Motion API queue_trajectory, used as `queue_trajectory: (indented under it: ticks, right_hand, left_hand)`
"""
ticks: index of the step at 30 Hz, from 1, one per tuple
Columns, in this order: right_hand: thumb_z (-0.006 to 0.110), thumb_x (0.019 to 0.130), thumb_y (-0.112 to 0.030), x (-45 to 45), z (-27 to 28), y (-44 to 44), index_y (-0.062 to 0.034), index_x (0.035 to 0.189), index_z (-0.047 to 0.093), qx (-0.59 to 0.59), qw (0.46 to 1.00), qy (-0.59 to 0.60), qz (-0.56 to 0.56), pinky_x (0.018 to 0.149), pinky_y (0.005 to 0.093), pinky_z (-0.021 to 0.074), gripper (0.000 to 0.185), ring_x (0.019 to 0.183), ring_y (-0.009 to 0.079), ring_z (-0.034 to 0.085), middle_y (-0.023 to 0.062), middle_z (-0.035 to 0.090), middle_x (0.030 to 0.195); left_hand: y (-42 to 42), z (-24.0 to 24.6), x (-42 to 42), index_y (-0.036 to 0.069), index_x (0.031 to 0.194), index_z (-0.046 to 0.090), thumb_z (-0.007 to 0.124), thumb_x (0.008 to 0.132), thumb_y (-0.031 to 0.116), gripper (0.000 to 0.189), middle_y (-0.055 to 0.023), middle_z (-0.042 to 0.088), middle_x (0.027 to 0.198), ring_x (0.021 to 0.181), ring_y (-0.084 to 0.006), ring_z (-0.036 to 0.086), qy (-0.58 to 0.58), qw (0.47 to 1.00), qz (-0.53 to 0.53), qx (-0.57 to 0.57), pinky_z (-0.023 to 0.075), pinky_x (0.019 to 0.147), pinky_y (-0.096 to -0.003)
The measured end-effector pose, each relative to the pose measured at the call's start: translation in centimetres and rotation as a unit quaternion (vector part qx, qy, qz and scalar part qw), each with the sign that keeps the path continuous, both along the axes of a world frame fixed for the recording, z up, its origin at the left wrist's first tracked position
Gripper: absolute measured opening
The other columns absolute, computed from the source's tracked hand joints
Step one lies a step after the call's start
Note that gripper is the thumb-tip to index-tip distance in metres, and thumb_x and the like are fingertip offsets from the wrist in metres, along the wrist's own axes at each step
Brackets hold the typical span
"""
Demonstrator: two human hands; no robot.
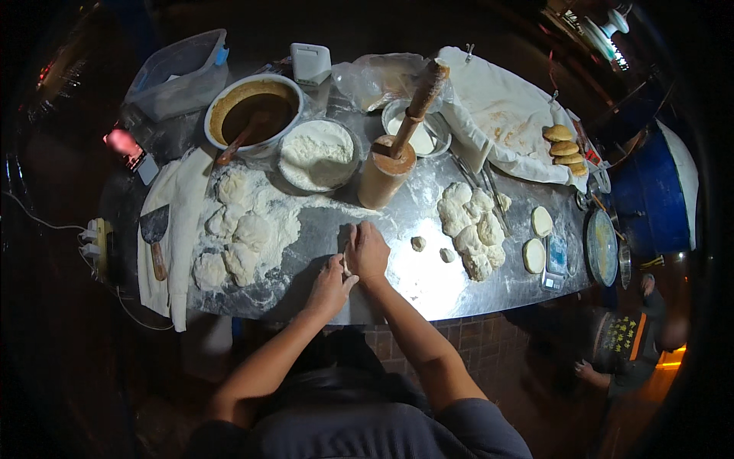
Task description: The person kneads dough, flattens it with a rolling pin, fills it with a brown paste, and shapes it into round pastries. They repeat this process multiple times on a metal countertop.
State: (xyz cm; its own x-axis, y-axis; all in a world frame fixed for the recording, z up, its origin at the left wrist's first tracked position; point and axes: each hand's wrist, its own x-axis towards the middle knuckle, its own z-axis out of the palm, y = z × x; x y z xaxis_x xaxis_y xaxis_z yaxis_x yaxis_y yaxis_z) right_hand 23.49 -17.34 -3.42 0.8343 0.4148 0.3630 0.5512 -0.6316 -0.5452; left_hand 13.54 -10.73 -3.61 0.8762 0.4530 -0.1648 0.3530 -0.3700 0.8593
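Near the front edge of the metal table, my left hand (pixel 331 290) and my right hand (pixel 367 249) meet around a small piece of pale dough (pixel 345 265), mostly hidden by the fingers. Two small dough bits (pixel 418 244) lie right of my right hand. Farther right is a cluster of dough balls (pixel 473 229), then two flat dough rounds (pixel 534 256) beside a digital scale (pixel 554 269). Left of my hands, several floured dough lumps (pixel 252 231) rest on scattered flour. A large wooden roller with a handle (pixel 381 178) stands upright beyond my hands.
A flour bowl (pixel 317 154), a bowl of brown paste (pixel 255 115) and a plastic bin (pixel 180 77) stand at the back left. A scraper (pixel 156 241) lies on cloth at left. Baked buns (pixel 565 148) rest on white cloth at right. Another person (pixel 625 344) is at the lower right.
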Motion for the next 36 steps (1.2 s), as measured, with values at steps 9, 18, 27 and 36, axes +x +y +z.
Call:
queue_trajectory:
  ticks: [9, 18, 27, 36]
  right_hand:
    - [0.058, 0.092, -0.027, -0.5, 0.1, -1.5, -0.0064, 0.079, 0.058, -0.028, 0.996, 0.078, 0.038, 0.059, 0.047, 0.0461, 0.025, 0.06, 0.0396, 0.059, 0.0183, 0.059, 0.069]
    - [0.052, 0.095, -0.031, 0.2, -0.7, -2.0, -0.0065, 0.077, 0.059, -0.045, 0.988, 0.13, 0.07, 0.055, 0.0472, 0.0458, 0.032, 0.061, 0.0363, 0.06, 0.0171, 0.061, 0.066]
    - [0.049, 0.097, -0.035, 0.3, -1.0, -1.6, 0.0017, 0.078, 0.055, 0.137, 0.923, 0.357, -0.037, 0.069, 0.0468, 0.0458, 0.042, 0.071, 0.0405, 0.058, 0.0237, 0.06, 0.078]
    - [0.053, 0.095, -0.029, 0.0, 0.2, -2.6, -0.0023, 0.077, 0.057, 0.138, 0.986, 0.095, 0.0, 0.065, 0.0483, 0.0427, 0.032, 0.069, 0.0412, 0.055, 0.0233, 0.055, 0.071]
  left_hand:
    - [-0.4, -1.1, 1.1, -0.003, 0.108, 0.049, 0.066, 0.08, 0.006, 0.034, -0.0258, 0.05, 0.112, 0.103, -0.0441, 0.052, 0.04, 0.999, 0.02, 0.029, 0.0441, 0.088, -0.0485]
    - [-0.4, -0.6, 1.7, 0.0, 0.105, 0.05, 0.054, 0.083, 0.001, 0.022, -0.0218, 0.055, 0.107, 0.103, -0.0395, 0.053, -0.045, 0.98, -0.004, 0.193, 0.0436, 0.089, -0.0457]
    - [-0.7, 0.0, 1.5, -0.001, 0.105, 0.049, 0.056, 0.083, 0.0, 0.024, -0.0257, 0.054, 0.109, 0.095, -0.0472, 0.055, -0.097, 0.992, 0.056, 0.066, 0.0457, 0.079, -0.0513]
    - [-2.2, -0.1, 1.5, 0.0, 0.109, 0.043, 0.061, 0.081, 0.0, 0.034, -0.0269, 0.051, 0.109, 0.099, -0.0476, 0.053, -0.002, 0.999, 0.035, 0.036, 0.0451, 0.082, -0.0517]
